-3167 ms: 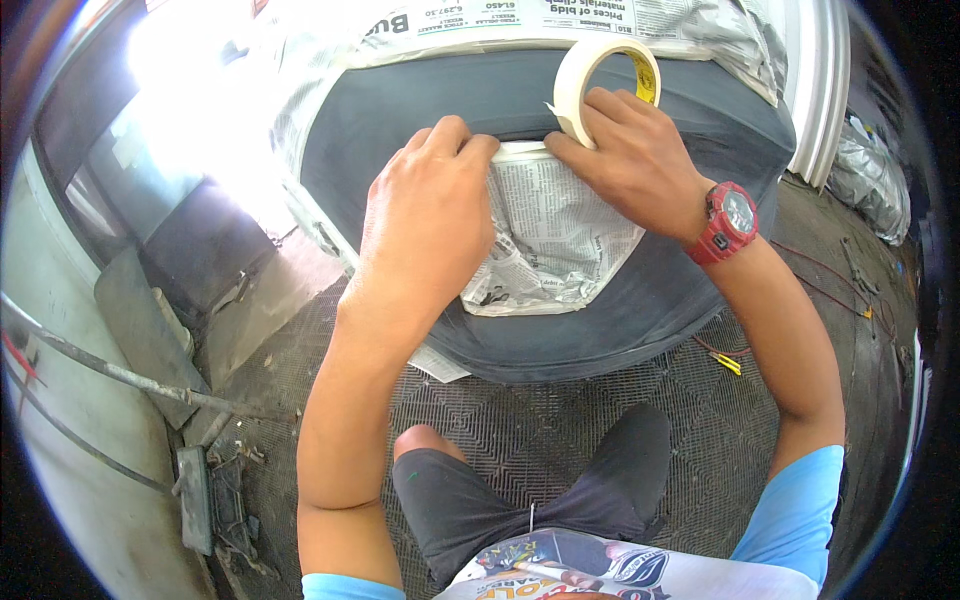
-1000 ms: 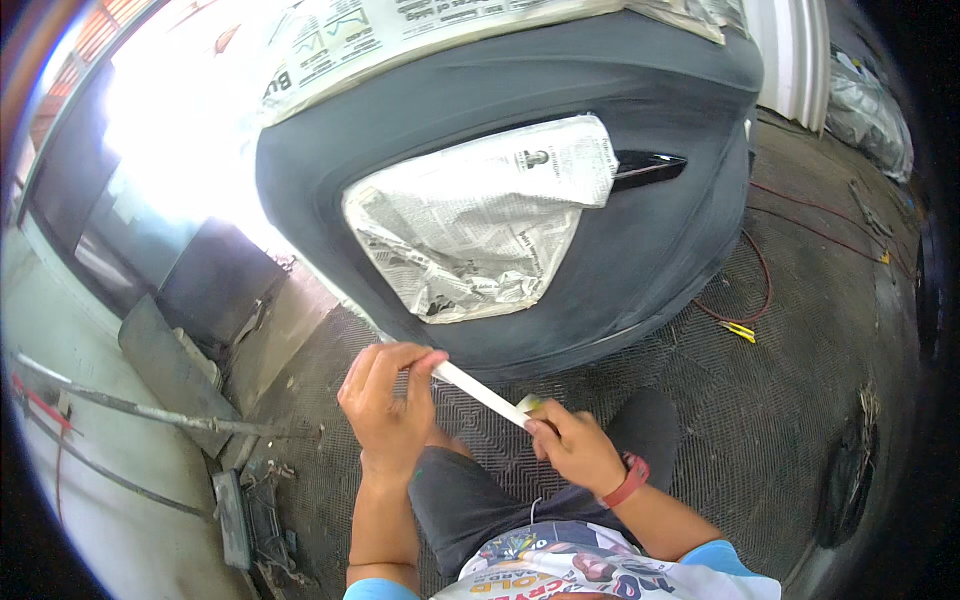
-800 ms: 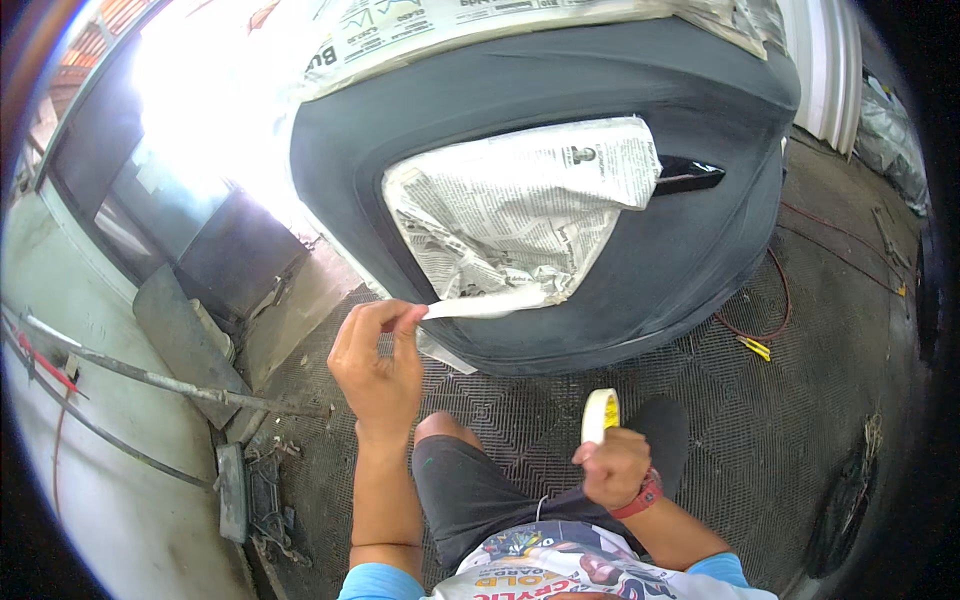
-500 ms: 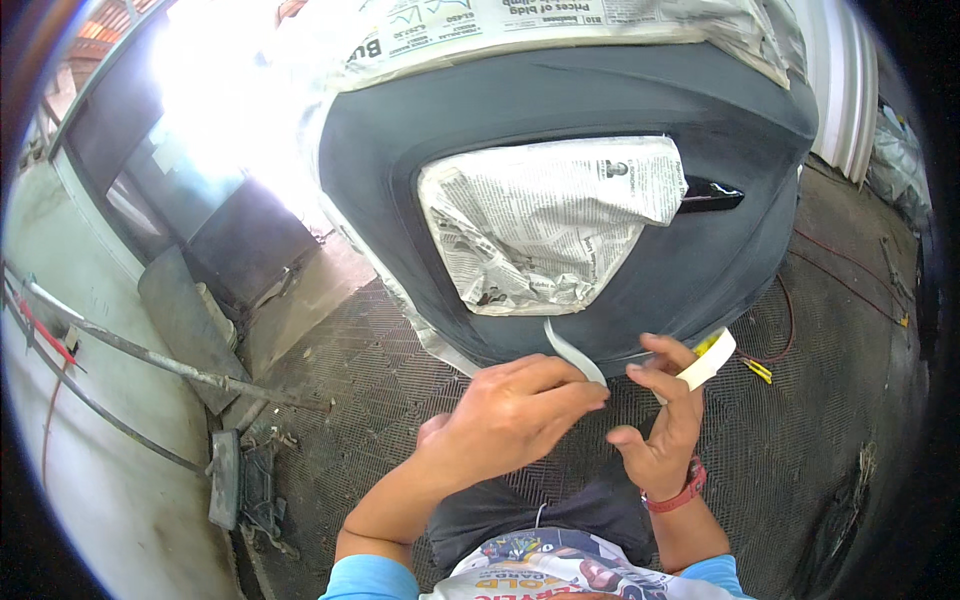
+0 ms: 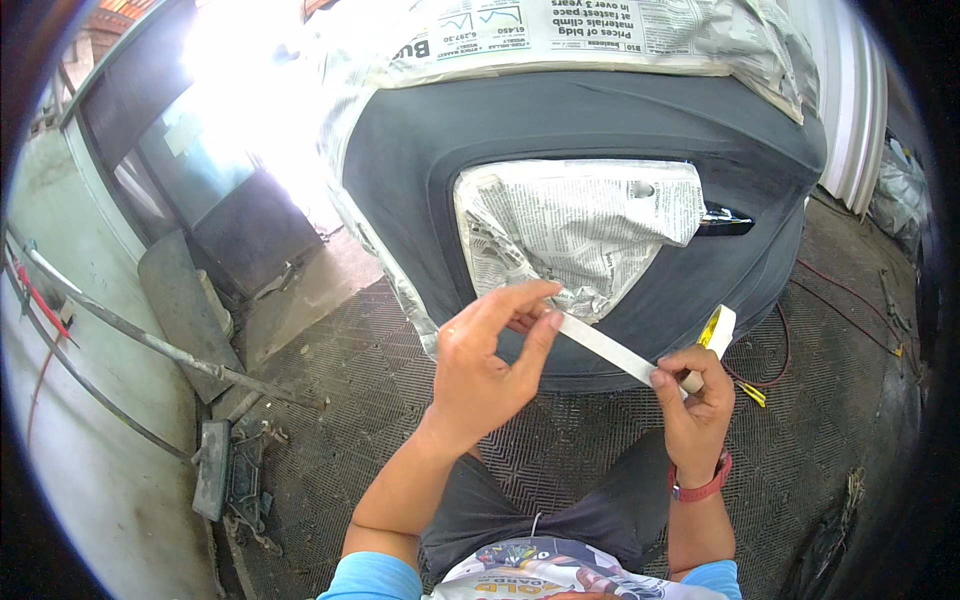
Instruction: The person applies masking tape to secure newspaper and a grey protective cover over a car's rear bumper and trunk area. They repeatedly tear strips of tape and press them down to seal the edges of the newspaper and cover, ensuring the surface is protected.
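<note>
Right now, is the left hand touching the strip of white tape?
Touching. The head view shows the left hand with its thumb at the upper end of the white tape strip, which stretches straight toward the right hand.

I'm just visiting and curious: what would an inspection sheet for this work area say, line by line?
Surface: curved dark grey panel, with newspaper sheets along its top edge.
Job's things: crumpled newspaper patch on the panel; white tape strip; tape roll.
Clutter: dark framed object on the floor at left; plastic-wrapped bundle at right.
Hands: left hand pinches one strip end; right hand pinches the other, beside the roll.
Cables: thin reddish line on the floor; cord or hose, unclear.
Surroundings: pale wall at left; glaring light beyond.
</note>
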`<action>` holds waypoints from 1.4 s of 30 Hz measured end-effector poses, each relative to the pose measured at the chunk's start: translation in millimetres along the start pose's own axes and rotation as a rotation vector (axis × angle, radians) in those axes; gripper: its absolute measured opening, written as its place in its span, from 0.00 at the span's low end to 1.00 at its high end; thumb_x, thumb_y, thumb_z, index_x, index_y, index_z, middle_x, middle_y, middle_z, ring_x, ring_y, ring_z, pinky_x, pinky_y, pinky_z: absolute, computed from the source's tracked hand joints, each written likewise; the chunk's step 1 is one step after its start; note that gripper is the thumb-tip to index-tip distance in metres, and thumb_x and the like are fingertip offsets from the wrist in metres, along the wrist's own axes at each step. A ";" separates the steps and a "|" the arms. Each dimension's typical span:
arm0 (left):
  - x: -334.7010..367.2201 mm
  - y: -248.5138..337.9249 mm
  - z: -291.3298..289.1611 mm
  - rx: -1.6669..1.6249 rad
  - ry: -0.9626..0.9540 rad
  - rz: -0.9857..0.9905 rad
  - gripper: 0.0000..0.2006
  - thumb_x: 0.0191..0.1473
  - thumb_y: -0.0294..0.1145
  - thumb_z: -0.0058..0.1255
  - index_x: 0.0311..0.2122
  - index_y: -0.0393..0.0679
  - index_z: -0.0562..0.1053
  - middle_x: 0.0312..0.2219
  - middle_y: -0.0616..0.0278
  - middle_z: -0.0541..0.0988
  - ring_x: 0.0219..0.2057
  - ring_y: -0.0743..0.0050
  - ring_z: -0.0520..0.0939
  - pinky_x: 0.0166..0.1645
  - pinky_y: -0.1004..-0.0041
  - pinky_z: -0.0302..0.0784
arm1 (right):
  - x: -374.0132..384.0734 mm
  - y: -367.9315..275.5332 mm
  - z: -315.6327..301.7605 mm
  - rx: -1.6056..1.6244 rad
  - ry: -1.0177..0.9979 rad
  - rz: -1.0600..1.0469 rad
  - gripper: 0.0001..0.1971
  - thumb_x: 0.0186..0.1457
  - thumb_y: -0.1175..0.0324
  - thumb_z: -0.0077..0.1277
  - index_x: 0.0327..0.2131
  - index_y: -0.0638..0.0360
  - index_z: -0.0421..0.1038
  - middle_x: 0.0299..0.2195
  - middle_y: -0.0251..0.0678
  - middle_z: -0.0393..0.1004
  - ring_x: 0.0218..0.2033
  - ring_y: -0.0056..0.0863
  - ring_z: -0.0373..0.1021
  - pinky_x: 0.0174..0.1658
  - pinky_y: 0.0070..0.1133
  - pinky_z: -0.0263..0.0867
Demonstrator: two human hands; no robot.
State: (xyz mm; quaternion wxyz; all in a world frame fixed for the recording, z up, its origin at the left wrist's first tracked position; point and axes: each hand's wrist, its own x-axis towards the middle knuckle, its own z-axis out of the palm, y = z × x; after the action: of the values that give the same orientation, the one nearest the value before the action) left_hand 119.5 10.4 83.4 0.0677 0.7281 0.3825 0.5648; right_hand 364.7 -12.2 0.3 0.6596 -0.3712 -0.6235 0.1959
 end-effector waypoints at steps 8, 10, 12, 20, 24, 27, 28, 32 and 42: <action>19.7 -24.5 -4.3 -0.021 -0.007 0.047 0.06 0.62 0.19 0.64 0.44 0.36 0.80 0.37 0.59 0.86 0.39 0.75 0.86 0.48 0.72 0.82 | 63.9 -25.3 -1.7 -0.257 -0.086 -0.171 0.11 0.53 0.79 0.69 0.41 0.63 0.80 0.37 0.41 0.85 0.41 0.37 0.83 0.47 0.29 0.74; 36.9 -22.2 -4.6 0.068 0.016 0.122 0.06 0.60 0.19 0.65 0.42 0.36 0.81 0.36 0.59 0.86 0.39 0.73 0.87 0.47 0.71 0.82 | 87.7 -23.9 -3.8 -0.287 -0.088 -0.209 0.10 0.54 0.79 0.66 0.41 0.64 0.80 0.38 0.43 0.85 0.42 0.42 0.83 0.49 0.30 0.75; 55.0 -16.2 -0.9 0.101 0.064 0.179 0.05 0.58 0.18 0.65 0.40 0.35 0.84 0.35 0.56 0.86 0.37 0.67 0.88 0.45 0.69 0.82 | 111.7 -16.7 -6.2 -0.310 -0.070 -0.246 0.08 0.56 0.76 0.66 0.41 0.62 0.81 0.38 0.45 0.84 0.41 0.45 0.82 0.48 0.32 0.74; 111.3 -29.9 -10.9 0.518 0.132 0.492 0.05 0.58 0.24 0.67 0.41 0.40 0.86 0.36 0.56 0.88 0.38 0.51 0.90 0.44 0.61 0.83 | 190.5 -23.9 -6.7 -0.560 -0.064 -0.458 0.07 0.58 0.70 0.67 0.40 0.55 0.84 0.35 0.44 0.81 0.37 0.43 0.79 0.42 0.35 0.72; 123.1 -29.7 -13.3 0.586 0.058 0.487 0.05 0.59 0.26 0.67 0.40 0.40 0.86 0.35 0.56 0.88 0.37 0.50 0.89 0.44 0.59 0.83 | 208.8 -24.9 -2.3 -0.593 -0.142 -0.357 0.08 0.59 0.68 0.67 0.42 0.56 0.83 0.31 0.41 0.79 0.34 0.41 0.77 0.40 0.37 0.72; 126.5 -29.2 -16.7 0.629 0.014 0.472 0.05 0.60 0.28 0.66 0.40 0.41 0.86 0.35 0.56 0.87 0.38 0.50 0.88 0.45 0.58 0.82 | 213.8 -21.1 1.2 -0.582 -0.160 -0.391 0.08 0.59 0.69 0.66 0.42 0.55 0.83 0.31 0.41 0.78 0.34 0.42 0.78 0.40 0.37 0.72; 127.0 -28.0 -17.7 0.636 0.003 0.464 0.05 0.60 0.28 0.65 0.40 0.41 0.86 0.35 0.55 0.87 0.38 0.50 0.88 0.45 0.57 0.83 | 214.7 -18.2 1.1 -0.583 -0.151 -0.419 0.08 0.59 0.69 0.66 0.42 0.55 0.83 0.31 0.41 0.78 0.34 0.42 0.78 0.40 0.38 0.72; 126.8 -24.3 -22.8 0.707 -0.023 0.462 0.05 0.60 0.28 0.65 0.40 0.42 0.87 0.35 0.57 0.87 0.39 0.51 0.89 0.45 0.57 0.83 | 213.4 -19.2 -0.1 -0.623 -0.178 -0.429 0.08 0.60 0.69 0.66 0.43 0.54 0.83 0.31 0.40 0.79 0.33 0.41 0.77 0.39 0.37 0.71; 124.7 -26.6 -27.6 0.658 0.058 0.554 0.05 0.61 0.24 0.66 0.41 0.41 0.86 0.44 0.58 0.87 0.43 0.57 0.90 0.50 0.59 0.85 | 214.7 -25.5 -9.5 -0.317 -0.399 -0.296 0.09 0.60 0.71 0.68 0.44 0.56 0.84 0.30 0.30 0.78 0.32 0.22 0.72 0.40 0.25 0.70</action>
State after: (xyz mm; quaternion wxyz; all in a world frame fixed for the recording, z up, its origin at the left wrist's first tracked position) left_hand 91.3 98.7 175.1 -0.3332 0.7699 0.3339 0.4297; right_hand 400.1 123.7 164.9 0.4794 -0.3285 -0.8111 0.0669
